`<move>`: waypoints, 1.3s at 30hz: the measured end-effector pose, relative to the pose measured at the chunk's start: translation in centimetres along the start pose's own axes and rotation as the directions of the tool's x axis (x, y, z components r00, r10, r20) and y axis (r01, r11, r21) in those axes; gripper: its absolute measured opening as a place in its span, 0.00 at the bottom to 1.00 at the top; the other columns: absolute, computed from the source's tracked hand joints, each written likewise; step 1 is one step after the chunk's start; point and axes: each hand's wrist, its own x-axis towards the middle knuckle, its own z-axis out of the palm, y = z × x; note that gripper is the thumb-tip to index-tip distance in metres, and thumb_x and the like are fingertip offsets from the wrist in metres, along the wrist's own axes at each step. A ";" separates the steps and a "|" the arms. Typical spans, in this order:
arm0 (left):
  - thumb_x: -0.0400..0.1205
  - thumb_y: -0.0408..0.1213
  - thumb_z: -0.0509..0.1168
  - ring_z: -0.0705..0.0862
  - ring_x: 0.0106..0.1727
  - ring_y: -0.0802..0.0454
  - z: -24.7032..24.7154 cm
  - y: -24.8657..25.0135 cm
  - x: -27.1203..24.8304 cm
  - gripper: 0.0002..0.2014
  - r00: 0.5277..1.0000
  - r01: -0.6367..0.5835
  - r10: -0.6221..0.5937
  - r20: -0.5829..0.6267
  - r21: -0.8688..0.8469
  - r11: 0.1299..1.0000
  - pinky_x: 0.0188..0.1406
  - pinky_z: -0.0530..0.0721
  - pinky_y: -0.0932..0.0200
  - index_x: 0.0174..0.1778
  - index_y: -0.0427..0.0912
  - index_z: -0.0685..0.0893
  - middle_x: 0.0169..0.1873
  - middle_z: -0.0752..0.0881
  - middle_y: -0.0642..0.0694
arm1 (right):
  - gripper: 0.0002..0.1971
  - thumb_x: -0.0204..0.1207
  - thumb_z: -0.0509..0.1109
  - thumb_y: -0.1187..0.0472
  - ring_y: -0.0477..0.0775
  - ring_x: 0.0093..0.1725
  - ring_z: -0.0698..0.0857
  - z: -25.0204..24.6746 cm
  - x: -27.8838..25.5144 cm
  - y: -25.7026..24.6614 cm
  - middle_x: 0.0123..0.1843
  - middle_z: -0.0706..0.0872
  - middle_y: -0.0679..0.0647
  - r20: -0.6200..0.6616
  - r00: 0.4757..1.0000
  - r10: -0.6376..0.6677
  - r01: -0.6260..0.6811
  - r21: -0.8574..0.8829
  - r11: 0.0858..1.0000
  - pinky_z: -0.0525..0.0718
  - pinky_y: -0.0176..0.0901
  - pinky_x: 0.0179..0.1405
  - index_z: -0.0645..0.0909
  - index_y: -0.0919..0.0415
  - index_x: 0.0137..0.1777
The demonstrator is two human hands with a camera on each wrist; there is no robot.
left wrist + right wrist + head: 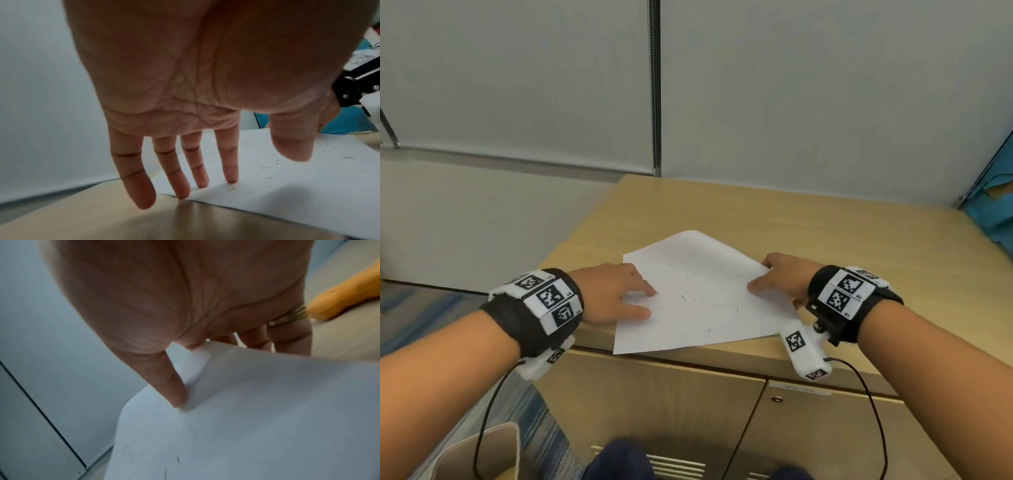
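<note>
Left hand is pressing spread fingers onto the left edge of the paper sheet. Right hand is pinching its raised right corner.

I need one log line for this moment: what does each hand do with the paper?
left hand: straight fingers press on sheet of paper | right hand: pinches its right edge, raised | support: cabinet top

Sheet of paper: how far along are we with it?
Done: the sheet lies on the cabinet top, no crease visible. In hand: the left hand pins its left side with straight fingers; the right hand pinches the raised right edge. Left: likely the whole fold itself.
</note>
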 end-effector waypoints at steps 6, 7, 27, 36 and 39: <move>0.59 0.90 0.39 0.72 0.72 0.56 1.0 -1.5 -1.0 0.54 0.999 -0.033 0.030 -0.036 -0.077 0.996 0.74 0.71 0.52 0.77 0.67 0.73 0.76 0.71 0.59 | 0.17 0.76 0.80 0.59 0.66 0.57 0.92 1.4 0.4 1.9 0.59 0.90 0.60 -0.020 0.998 0.058 -0.044 0.428 0.903 0.90 0.68 0.61 0.78 0.57 0.60; 0.60 0.90 0.39 0.72 0.72 0.57 1.1 -1.7 -1.2 0.54 0.999 -0.035 0.031 -0.041 -0.091 0.995 0.74 0.72 0.52 0.77 0.67 0.74 0.76 0.72 0.59 | 0.15 0.76 0.80 0.61 0.67 0.57 0.92 1.6 0.3 2.1 0.59 0.91 0.62 -0.019 0.998 0.063 -0.047 0.465 0.884 0.89 0.70 0.61 0.79 0.58 0.58; 0.43 0.84 0.72 0.90 0.36 0.43 8.4 -6.8 -16.2 0.59 0.830 0.089 -0.547 -0.104 -0.945 0.315 0.33 0.82 0.56 0.62 0.45 0.85 0.44 0.93 0.37 | 0.17 0.80 0.68 0.79 0.55 0.38 0.94 9.4 -3.5 -0.6 0.54 0.94 0.65 0.071 0.968 -0.242 0.081 0.822 0.564 0.89 0.40 0.25 0.78 0.70 0.68; 0.80 0.45 0.75 0.86 0.41 0.37 15.2 -7.9 -23.2 0.13 0.731 0.090 -0.682 0.017 -0.993 0.072 0.42 0.82 0.50 0.60 0.49 0.90 0.46 0.91 0.33 | 0.23 0.82 0.69 0.74 0.67 0.65 0.90 17.6 -5.2 -5.4 0.67 0.91 0.59 0.192 0.862 -0.469 0.152 0.785 0.601 0.86 0.73 0.66 0.78 0.55 0.74; 0.84 0.32 0.71 0.84 0.31 0.50 17.1 -8.8 -25.8 0.12 0.676 0.124 -0.736 0.047 -0.991 0.051 0.29 0.82 0.62 0.63 0.44 0.86 0.39 0.91 0.40 | 0.21 0.83 0.69 0.72 0.64 0.63 0.91 20.5 -5.3 -6.7 0.63 0.93 0.55 0.254 0.849 -0.463 0.124 0.755 0.643 0.88 0.68 0.63 0.79 0.54 0.72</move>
